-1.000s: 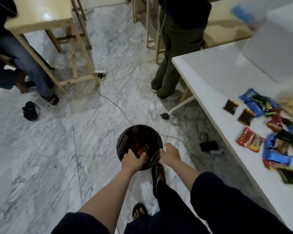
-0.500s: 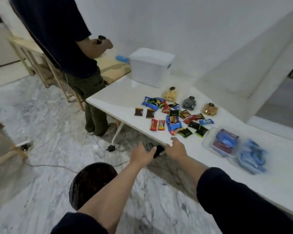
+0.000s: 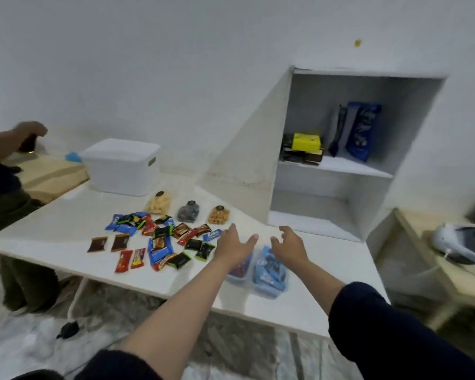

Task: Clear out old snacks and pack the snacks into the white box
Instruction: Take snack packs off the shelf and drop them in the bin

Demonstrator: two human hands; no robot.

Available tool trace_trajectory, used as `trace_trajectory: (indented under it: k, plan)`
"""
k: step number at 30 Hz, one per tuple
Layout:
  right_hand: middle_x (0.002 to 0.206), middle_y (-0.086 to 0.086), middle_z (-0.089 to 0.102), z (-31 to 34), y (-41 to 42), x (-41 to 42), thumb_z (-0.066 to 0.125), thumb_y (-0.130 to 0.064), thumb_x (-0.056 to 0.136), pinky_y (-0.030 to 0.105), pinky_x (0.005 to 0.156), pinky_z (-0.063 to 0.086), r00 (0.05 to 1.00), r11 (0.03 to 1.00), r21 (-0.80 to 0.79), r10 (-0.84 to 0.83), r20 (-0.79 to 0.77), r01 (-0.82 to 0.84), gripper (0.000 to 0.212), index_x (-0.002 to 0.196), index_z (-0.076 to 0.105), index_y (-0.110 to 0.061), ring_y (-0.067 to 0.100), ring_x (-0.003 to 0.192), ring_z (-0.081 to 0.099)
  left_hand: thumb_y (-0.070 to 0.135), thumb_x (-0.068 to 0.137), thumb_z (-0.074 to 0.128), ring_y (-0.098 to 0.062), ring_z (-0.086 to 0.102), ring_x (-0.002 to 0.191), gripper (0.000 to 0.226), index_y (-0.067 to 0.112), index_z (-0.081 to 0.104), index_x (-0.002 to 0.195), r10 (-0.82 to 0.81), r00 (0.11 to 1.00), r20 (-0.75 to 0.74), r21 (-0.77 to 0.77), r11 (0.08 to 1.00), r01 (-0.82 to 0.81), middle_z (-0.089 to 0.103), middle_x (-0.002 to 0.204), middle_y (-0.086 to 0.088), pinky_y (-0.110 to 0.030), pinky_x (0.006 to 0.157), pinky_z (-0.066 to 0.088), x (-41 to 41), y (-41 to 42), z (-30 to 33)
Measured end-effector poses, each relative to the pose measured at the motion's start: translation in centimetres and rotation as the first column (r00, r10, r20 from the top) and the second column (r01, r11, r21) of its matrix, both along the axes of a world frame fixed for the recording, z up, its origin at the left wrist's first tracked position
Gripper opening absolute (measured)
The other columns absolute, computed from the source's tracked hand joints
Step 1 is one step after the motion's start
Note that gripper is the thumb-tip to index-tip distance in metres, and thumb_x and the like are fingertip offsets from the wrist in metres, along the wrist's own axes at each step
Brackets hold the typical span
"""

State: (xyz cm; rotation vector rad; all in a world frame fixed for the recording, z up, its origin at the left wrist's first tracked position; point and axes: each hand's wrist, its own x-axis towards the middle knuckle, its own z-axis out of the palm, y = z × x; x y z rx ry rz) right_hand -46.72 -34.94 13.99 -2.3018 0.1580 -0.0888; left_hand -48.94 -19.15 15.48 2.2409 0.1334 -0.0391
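Note:
Several small snack packets (image 3: pixel 159 239) lie scattered on the white table (image 3: pixel 52 231). Behind them stand three small bagged snacks, one of them a yellow one (image 3: pixel 158 203). The white box (image 3: pixel 121 167) sits with its lid on at the table's back left. My left hand (image 3: pixel 235 246) and my right hand (image 3: pixel 290 246) hover open, fingers spread, above two clear tubs (image 3: pixel 269 272) of blue and red packets. Neither hand holds anything.
A wall niche with a shelf (image 3: pixel 340 167) holds a blue bag (image 3: pixel 361 130), a yellow box (image 3: pixel 306 142) and dark packets. Another person's arm (image 3: pixel 8 141) is at the left by a wooden table. A low wooden table (image 3: pixel 450 259) with a device stands at right.
My view has swung up from the black bin on the floor to the table. Both hands left the bin's rim and now reach forward over the clear tubs.

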Motion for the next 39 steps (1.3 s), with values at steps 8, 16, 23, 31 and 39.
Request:
trace_trajectory:
  k: [8, 16, 23, 31, 39]
  plan:
    - [0.135, 0.013, 0.053, 2.4, -10.8, 4.4, 0.052, -0.025, 0.092, 0.031, 0.092, 0.040, 0.976, 0.980, 0.031, -0.197, 0.094, 0.195, 0.047, 0.136, 0.043, -0.011, 0.028, 0.122, 0.051, 0.058, 0.084, 0.054, -0.031, 0.031, 0.138, 0.084, 0.011, 0.023, 0.147, -0.133, 0.983, 0.124, 0.081, 0.989, 0.124, 0.029, 0.150, -0.014, -0.038, 0.109, 0.030, 6.8, -9.8, 2.9]
    - [0.124, 0.017, 0.055, 6.6, -16.1, 13.0, 0.053, -0.018, 0.089, 0.036, 0.092, 0.044, 0.921, 0.951, 0.040, -0.307, 0.240, 0.306, 0.041, 0.128, 0.047, -0.005, 0.030, 0.112, 0.053, 0.062, 0.081, 0.054, -0.037, 0.024, 0.139, 0.092, 0.008, 0.019, 0.147, -0.238, 0.886, 0.398, 0.318, 0.942, 0.111, 0.020, 0.151, -0.020, -0.043, 0.112, 0.031, 17.6, -13.0, 6.0]
    - [0.137, 0.014, 0.046, 9.5, -18.1, 19.5, 0.052, -0.015, 0.092, 0.030, 0.094, 0.039, 0.859, 0.913, 0.096, -0.405, 0.312, 0.396, 0.045, 0.135, 0.042, -0.010, 0.028, 0.121, 0.048, 0.069, 0.074, 0.052, -0.035, 0.008, 0.143, 0.102, 0.033, -0.006, 0.149, -0.325, 0.804, 0.498, 0.490, 0.870, 0.048, -0.005, 0.157, -0.015, -0.053, 0.112, 0.020, 26.4, -14.8, 8.7]
    - [0.132, 0.016, 0.046, 10.0, -20.7, 24.3, 0.052, -0.018, 0.092, 0.035, 0.099, 0.038, 0.833, 0.895, 0.055, -0.433, 0.343, 0.442, 0.043, 0.133, 0.045, -0.007, 0.030, 0.119, 0.048, 0.077, 0.070, 0.050, -0.041, -0.011, 0.144, 0.097, 0.048, -0.005, 0.144, -0.314, 0.875, 0.369, 0.487, 0.867, 0.106, -0.020, 0.157, -0.012, -0.069, 0.107, 0.008, 32.7, -17.5, 8.6]
    - [0.132, 0.014, 0.040, 11.0, -24.1, 29.1, 0.057, -0.020, 0.088, 0.035, 0.091, 0.040, 0.798, 0.887, 0.053, -0.437, 0.415, 0.458, 0.046, 0.132, 0.043, -0.013, 0.031, 0.119, 0.045, 0.081, 0.066, 0.053, -0.044, 0.000, 0.144, 0.097, 0.037, 0.017, 0.145, -0.182, 0.901, 0.394, 0.467, 0.884, -0.025, 0.000, 0.157, -0.019, -0.062, 0.113, 0.004, 35.3, -20.6, 8.9]
